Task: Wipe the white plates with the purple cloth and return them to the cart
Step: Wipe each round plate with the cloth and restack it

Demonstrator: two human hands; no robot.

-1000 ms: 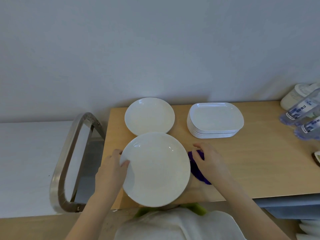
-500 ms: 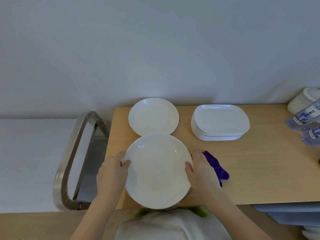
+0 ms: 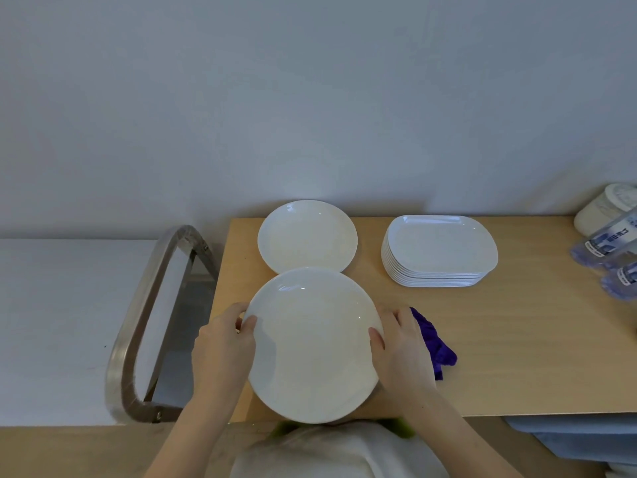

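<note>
A large round white plate (image 3: 312, 346) sits at the near edge of the wooden table (image 3: 517, 339). My left hand (image 3: 224, 350) grips its left rim, thumb on top. My right hand (image 3: 401, 353) grips its right rim the same way. The purple cloth (image 3: 436, 343) lies crumpled on the table just right of my right hand, partly hidden behind it. A second round white plate (image 3: 306, 236) rests behind the first, near the wall. A stack of several white oblong plates (image 3: 439, 251) stands to the right of it.
The cart's curved metal handle (image 3: 144, 322) stands left of the table, beside a white surface (image 3: 58, 326). Plastic water bottles (image 3: 606, 246) and a white container (image 3: 606, 208) sit at the table's far right. The wall runs close behind the table.
My right hand let go of the purple cloth and took hold of the large plate's right rim. The cloth now lies uncovered on the table. My left hand stayed on the left rim.
</note>
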